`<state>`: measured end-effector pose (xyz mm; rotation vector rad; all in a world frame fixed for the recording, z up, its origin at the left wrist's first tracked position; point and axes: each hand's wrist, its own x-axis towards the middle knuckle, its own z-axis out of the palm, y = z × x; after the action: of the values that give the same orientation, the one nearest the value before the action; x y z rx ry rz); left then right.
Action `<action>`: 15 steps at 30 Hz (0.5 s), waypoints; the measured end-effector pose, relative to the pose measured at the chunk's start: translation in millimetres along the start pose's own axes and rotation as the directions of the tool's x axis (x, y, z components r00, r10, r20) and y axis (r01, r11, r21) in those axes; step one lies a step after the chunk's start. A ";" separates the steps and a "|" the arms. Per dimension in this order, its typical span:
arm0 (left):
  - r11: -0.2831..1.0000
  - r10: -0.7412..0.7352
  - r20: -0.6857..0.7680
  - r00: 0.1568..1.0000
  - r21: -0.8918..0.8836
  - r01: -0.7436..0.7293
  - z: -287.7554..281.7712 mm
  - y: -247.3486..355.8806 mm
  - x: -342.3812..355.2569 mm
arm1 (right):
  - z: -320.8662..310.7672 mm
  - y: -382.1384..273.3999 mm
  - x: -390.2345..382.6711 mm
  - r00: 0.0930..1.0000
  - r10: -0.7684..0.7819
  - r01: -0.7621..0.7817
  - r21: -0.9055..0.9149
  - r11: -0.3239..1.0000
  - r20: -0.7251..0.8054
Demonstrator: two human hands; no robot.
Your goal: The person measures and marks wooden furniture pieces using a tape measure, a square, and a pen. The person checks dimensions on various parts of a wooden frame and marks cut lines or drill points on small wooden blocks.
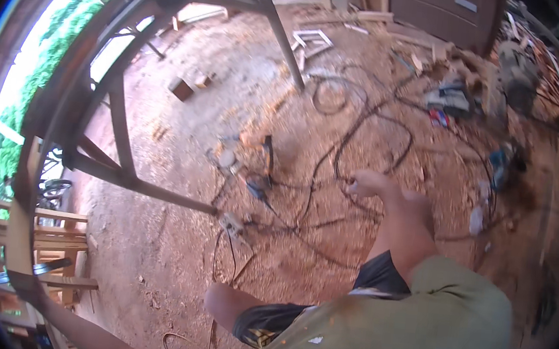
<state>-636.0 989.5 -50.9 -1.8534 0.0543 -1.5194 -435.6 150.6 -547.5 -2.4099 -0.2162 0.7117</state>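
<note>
My left arm reaches out at the lower left, and my left hand [30,290] is closed round the edge of a long wooden beam [19,236]; its fingers are dark and partly hidden. My right arm is bent forward over the floor. At its end my right hand [366,183] has curled fingers, and a small dark spot shows at them. What they hold, if anything, I cannot make out. Beneath that hand, in the picture, black cables [344,140] run across the floor. A power tool [258,186] lies blurred among wood shavings to its left.
A dark timber frame with slanting legs [155,192] stands at the left. Stacked wooden pieces [58,240] are at the lower left. Farther off are a small wooden block [180,89], a brown door panel [439,14], a grey tool [451,99] and a teal power tool [504,164].
</note>
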 end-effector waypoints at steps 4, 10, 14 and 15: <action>0.608 -0.700 0.192 0.688 -0.346 0.715 -13.9 15.7 10.2 | -12.4 88.4 54.0 0.968 -0.014 0.087 0.283 0.955 -0.252; -0.194 -0.974 0.163 -0.159 -0.222 0.956 -52.7 32.6 38.6 | -4.0 113.5 76.6 0.775 0.455 0.307 0.891 0.335 -0.438; 0.362 -0.930 -0.028 0.368 0.121 0.924 -49.9 108.2 60.4 | -13.7 126.0 98.8 0.667 0.451 -0.183 0.457 0.871 -0.594; 0.536 -0.840 -0.018 0.543 0.140 0.833 -40.4 157.6 79.0 | -9.0 146.6 108.0 0.729 0.433 -0.224 0.413 0.883 -0.531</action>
<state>-584.3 817.2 -69.9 -1.8855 -1.1142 -2.0087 -342.1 62.3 -676.7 -2.2322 0.5814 0.0533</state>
